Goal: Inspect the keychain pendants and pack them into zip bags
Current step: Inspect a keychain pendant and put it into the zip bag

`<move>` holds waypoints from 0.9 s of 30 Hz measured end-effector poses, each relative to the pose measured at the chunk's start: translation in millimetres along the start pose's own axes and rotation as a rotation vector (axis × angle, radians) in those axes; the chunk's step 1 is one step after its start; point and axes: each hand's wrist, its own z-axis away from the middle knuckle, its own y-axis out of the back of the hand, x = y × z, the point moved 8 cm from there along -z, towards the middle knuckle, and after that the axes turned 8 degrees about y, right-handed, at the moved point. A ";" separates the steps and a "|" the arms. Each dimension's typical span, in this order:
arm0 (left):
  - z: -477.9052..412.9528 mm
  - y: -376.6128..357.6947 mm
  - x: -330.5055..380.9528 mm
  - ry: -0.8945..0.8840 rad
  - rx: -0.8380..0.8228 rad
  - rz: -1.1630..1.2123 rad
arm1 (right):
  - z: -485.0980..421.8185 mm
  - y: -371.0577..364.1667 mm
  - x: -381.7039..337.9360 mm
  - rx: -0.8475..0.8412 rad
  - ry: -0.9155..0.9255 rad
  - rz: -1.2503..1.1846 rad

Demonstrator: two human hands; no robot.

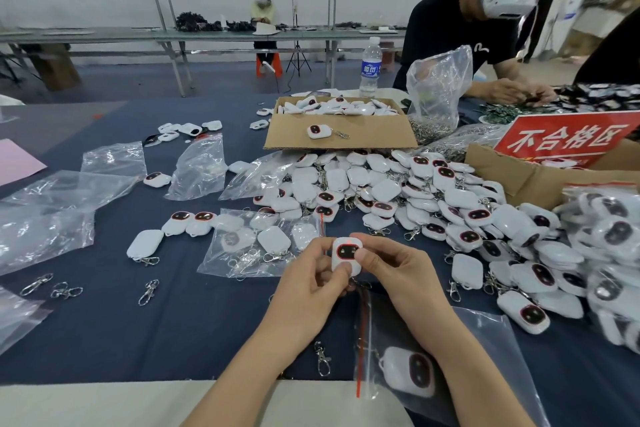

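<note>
A white keychain pendant (346,255) with a dark oval face and a small red light on top is held upright above the blue cloth. My left hand (313,279) pinches its left side and lower edge. My right hand (394,270) grips its right side, thumb on the front. Its metal clasp hangs hidden under my fingers. Below my right wrist lies a zip bag (478,340) with a red strip, and one pendant (410,371) is inside it. Another zip bag (256,243) holding several pendants lies just beyond my hands.
A big heap of pendants (433,201) spreads to the right. Behind it stand an open cardboard box (341,139), a red sign (568,139) and a water bottle (370,66). Empty bags (199,170) and loose clasps (149,291) lie left. Another person (460,28) works at the far right.
</note>
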 end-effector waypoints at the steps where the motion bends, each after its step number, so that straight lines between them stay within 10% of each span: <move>1: 0.2 0.1 -0.1 -0.002 0.006 -0.002 | -0.2 0.1 0.3 0.000 0.001 0.004; 11: 8.3 15.7 9.1 -0.146 0.359 -0.313 | 0.5 -7.3 3.8 -0.052 0.027 0.088; 27: 11.1 12.6 14.5 -0.161 0.329 -0.287 | 3.2 -8.3 -1.0 -0.077 0.001 0.059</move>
